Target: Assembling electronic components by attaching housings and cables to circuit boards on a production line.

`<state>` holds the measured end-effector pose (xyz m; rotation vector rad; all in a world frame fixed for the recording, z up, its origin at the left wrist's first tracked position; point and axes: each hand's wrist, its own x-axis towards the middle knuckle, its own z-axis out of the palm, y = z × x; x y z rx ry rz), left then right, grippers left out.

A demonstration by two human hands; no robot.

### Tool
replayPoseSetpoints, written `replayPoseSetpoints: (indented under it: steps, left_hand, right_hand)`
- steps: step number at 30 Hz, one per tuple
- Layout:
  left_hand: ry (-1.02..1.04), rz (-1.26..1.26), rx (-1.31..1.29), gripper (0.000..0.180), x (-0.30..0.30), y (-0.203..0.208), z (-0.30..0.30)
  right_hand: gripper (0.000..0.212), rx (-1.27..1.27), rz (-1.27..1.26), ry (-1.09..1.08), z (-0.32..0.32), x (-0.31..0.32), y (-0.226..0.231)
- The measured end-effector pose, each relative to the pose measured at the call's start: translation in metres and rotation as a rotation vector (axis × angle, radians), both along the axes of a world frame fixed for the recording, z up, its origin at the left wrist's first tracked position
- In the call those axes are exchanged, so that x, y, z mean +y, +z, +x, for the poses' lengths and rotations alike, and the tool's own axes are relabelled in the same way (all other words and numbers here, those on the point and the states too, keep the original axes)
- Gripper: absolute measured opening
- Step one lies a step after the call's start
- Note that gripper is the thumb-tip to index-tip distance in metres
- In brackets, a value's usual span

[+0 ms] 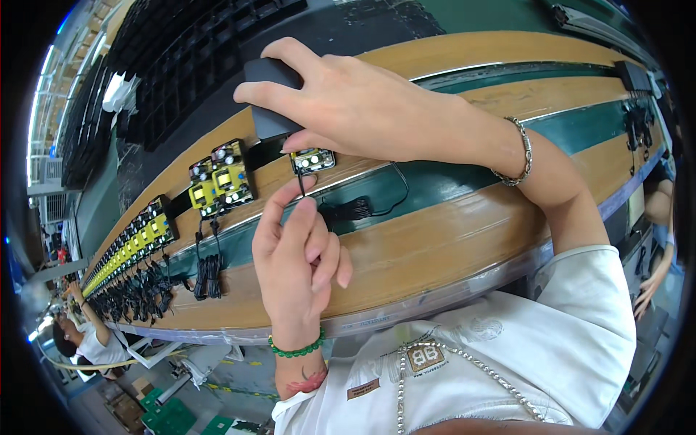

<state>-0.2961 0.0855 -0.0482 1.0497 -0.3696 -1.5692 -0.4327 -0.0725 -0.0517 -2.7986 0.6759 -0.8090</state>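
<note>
Near the far edge of the brown-and-green tabletop [449,254], the right hand [341,101] grips a black plastic case [274,119]; the left hand's [293,254] fingers pinch a black cable [301,185] beside a bare circuit board [316,159]. Yellow-and-black boards [141,235] leftward lie uncased; a black block [633,75] at the right end looks finished.

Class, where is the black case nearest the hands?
In the head view, the black case is high, left of centre, in the right hand, above the left hand and up-right of two yellow boards.
</note>
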Motion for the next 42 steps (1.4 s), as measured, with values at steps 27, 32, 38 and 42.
replayPoseSetpoints:
  steps: [27,32,38,42]
  left_hand:
    - [0.116,-0.042,-0.111,0.029,-0.022,-0.005,-0.028]
    - [0.118,-0.021,-0.203,0.030,-0.021,-0.006,-0.031]
    - [0.236,-0.015,-0.555,0.030,-0.018,-0.015,-0.046]
    - [0.225,0.036,-0.581,0.032,-0.022,-0.007,-0.044]
  right_hand:
    - [0.041,-0.043,-0.055,-0.031,-0.002,-0.003,-0.003]
    - [0.039,-0.082,-0.061,-0.017,-0.002,-0.003,-0.004]
    - [0.037,-0.075,-0.078,-0.020,-0.003,-0.003,-0.001]
    - [0.038,-0.055,-0.090,-0.034,-0.004,-0.002,-0.002]
